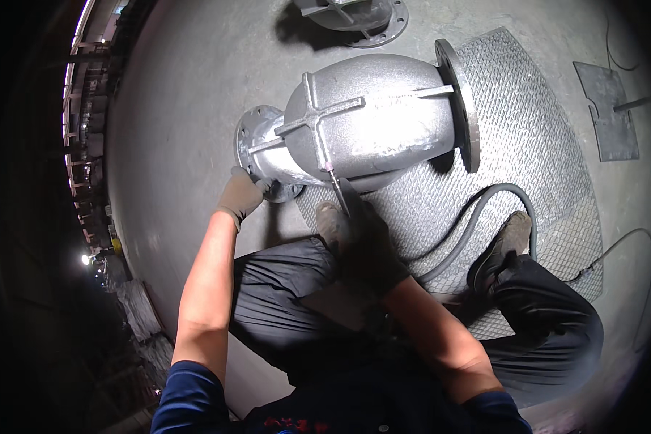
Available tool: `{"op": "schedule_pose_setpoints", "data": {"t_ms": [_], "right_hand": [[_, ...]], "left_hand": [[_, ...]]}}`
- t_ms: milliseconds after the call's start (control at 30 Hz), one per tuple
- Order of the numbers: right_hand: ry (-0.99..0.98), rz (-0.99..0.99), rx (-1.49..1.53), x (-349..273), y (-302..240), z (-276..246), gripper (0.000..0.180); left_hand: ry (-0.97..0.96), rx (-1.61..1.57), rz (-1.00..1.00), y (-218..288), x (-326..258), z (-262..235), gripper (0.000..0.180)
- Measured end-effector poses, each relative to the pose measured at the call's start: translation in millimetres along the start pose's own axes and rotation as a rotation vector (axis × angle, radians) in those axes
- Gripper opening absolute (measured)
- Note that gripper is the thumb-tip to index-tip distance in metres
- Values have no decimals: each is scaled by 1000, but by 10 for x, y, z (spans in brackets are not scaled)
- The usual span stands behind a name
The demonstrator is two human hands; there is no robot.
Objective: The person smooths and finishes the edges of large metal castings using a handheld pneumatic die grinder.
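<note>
A large grey metal casting [383,116] with raised cross-shaped ribs lies on its side in front of me. Its big end flange [464,105] is at the right, and a smaller bolt-holed flange [249,137] is at the left. My gloved left hand [243,195] grips the edge of the smaller flange, its fingertips partly hidden. My right hand [369,242], in a dark glove, is closed around a die grinder [338,192]. The grinder's small pink tip [329,167] meets the lower end of a rib. Shadow covers much of the right hand and the tool's body.
Beneath the casting lies a diamond-patterned metal plate [532,108]. A thick dark hose [479,206] loops between my shoes. Another flanged casting [358,22] stands at the far edge. To the right are a flat plate with a rod [606,108] and a thin cable [618,249].
</note>
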State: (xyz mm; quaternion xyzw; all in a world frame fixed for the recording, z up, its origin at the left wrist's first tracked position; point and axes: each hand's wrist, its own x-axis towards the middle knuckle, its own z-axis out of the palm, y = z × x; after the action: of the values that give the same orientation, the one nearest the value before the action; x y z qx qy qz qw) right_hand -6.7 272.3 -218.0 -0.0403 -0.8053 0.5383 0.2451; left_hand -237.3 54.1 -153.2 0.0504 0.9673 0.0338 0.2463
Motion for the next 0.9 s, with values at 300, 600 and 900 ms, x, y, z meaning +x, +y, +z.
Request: {"op": "schedule_pose_setpoints", "data": {"t_ms": [300,600,900], "right_hand": [[-166,34,-55,3,31,38,50],[61,510,239,248,-38,-624,51],[13,455,-8,216,2,-937,59]], "left_hand": [[41,-17,38,76,-80,8,83],[89,31,-23,155,-117,-4,76],[72,-38,47,203,-163,-107,86]]}}
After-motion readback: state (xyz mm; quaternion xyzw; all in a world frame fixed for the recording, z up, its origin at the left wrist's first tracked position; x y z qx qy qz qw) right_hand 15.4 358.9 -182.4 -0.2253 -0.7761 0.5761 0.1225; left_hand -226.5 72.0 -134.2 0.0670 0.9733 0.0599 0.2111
